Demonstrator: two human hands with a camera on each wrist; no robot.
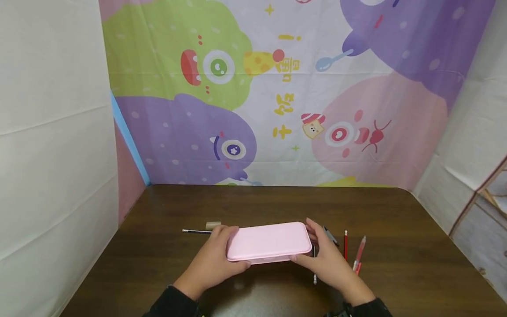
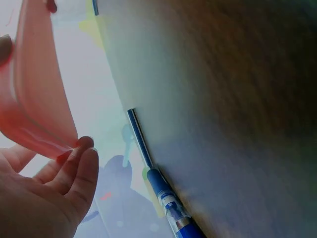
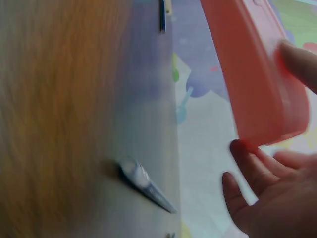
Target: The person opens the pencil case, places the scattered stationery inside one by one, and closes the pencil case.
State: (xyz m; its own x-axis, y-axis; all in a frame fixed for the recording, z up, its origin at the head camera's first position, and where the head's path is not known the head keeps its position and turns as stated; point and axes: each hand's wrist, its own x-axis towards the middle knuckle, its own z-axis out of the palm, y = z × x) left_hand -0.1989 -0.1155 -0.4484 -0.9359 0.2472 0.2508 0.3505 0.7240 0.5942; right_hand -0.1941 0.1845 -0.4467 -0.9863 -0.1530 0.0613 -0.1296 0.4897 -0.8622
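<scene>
A pink pencil case (image 1: 269, 243), rounded at its corners and with its lid down, is held up above the dark table by both hands. My left hand (image 1: 211, 259) grips its left end, thumb along the near edge. At the opposite end my right hand (image 1: 330, 264) holds it, thumb at the near corner and fingers behind. In both wrist views, daylight and background show between the tabletop and the underside of the case (image 2: 42, 84). The fingertips (image 3: 240, 148) of the right hand reach the lower edge.
Left of the case lie a dark pencil (image 1: 194, 231) and a small beige block (image 1: 213, 225). To the right are a grey-black pen (image 1: 331, 237), a red pencil (image 1: 346, 244), a clear red pen (image 1: 359, 252) and a thin white-ended stick (image 1: 314, 278). A cartoon cloth (image 1: 285, 167) hangs behind the table.
</scene>
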